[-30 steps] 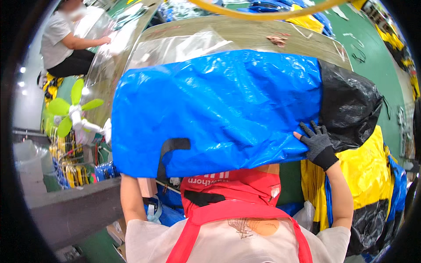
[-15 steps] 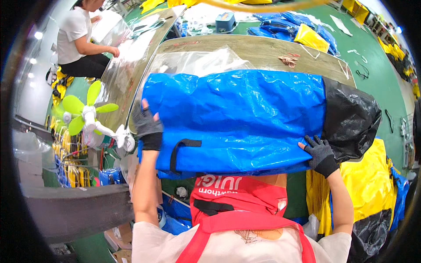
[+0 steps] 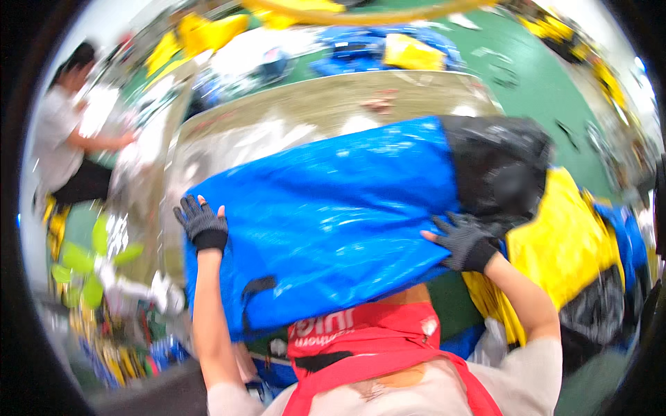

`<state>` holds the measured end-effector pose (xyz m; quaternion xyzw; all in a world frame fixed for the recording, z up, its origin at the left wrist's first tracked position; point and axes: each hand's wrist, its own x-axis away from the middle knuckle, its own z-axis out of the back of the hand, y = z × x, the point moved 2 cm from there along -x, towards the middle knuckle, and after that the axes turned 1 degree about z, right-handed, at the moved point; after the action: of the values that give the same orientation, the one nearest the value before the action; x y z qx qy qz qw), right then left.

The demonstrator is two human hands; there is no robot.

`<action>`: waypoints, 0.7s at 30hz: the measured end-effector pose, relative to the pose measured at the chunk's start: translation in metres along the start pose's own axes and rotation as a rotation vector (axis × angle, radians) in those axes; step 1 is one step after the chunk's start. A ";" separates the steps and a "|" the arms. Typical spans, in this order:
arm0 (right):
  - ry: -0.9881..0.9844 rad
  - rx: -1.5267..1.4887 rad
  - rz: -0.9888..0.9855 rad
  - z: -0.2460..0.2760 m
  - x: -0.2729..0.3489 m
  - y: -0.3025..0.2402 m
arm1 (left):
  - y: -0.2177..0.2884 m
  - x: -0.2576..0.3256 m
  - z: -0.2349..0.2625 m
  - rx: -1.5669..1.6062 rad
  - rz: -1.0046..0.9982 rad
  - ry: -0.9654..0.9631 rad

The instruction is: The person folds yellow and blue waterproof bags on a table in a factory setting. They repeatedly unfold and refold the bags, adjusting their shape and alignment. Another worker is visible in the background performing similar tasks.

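A large blue plastic bag [image 3: 333,208] with a black end section [image 3: 496,166] lies across the table in front of me, its near edge close to my red apron [image 3: 361,329]. A short black strap [image 3: 258,286] shows near its left front. My left hand [image 3: 202,220], in a dark fingerless glove, rests flat on the bag's left edge, fingers spread. On the right, my right hand [image 3: 459,241], gloved alike, lies with fingers apart on the blue fabric beside the black section.
Clear plastic sheeting [image 3: 229,149] lies on the wooden table [image 3: 319,104] behind the bag. A green-bladed fan [image 3: 100,263] stands at left. Yellow bags [image 3: 565,243] are piled at right. Another person [image 3: 69,132] works at far left. Blue bags [image 3: 347,52] lie beyond the table.
My view has turned, so the scene appears shifted left and tilted. The bag now slants, its right end farther away. My left hand's fingers now lie spread on top of its edge.
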<state>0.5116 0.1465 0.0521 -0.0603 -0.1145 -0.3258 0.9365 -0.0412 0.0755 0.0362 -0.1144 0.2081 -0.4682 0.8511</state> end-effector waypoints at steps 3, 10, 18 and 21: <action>-0.282 0.118 0.187 0.035 -0.015 0.004 | 0.128 0.013 0.077 0.598 -0.554 0.264; 0.504 0.390 -0.592 0.095 -0.025 0.234 | 0.231 0.056 0.092 0.545 -0.735 -0.047; 0.545 0.285 -0.671 -0.024 -0.096 0.253 | 0.252 0.046 0.092 0.660 -0.710 -0.059; 0.493 0.372 -0.719 -0.023 -0.079 0.269 | 0.314 0.054 0.184 0.863 -0.989 0.165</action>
<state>0.6238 0.3993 -0.0008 0.2312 0.0410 -0.6079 0.7585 0.3052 0.1981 0.0640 0.1912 -0.0105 -0.8524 0.4865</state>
